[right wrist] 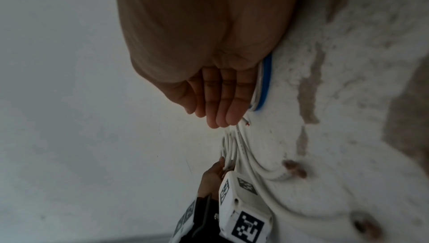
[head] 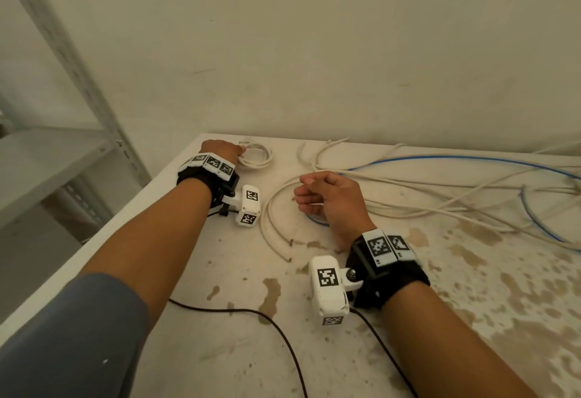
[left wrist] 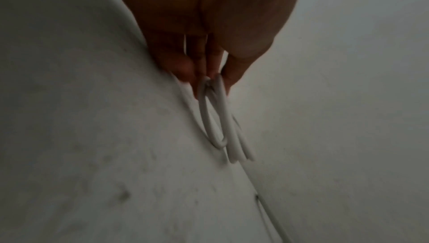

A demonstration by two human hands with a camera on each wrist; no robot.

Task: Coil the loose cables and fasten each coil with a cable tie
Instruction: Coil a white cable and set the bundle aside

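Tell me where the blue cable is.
In the head view, the blue cable runs across the table's right side among white cables, one end under the right hand.

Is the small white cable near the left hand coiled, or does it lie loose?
Coiled. The small white cable forms several stacked loops at the table's far corner, and the left hand pinches them together. No tie is visible.

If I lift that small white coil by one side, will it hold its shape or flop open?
The small white cable coil probably sags but keeps its loops: the left hand pinches several strands together. It looks thin, likely light. No tie is visible, so loops may spring apart.
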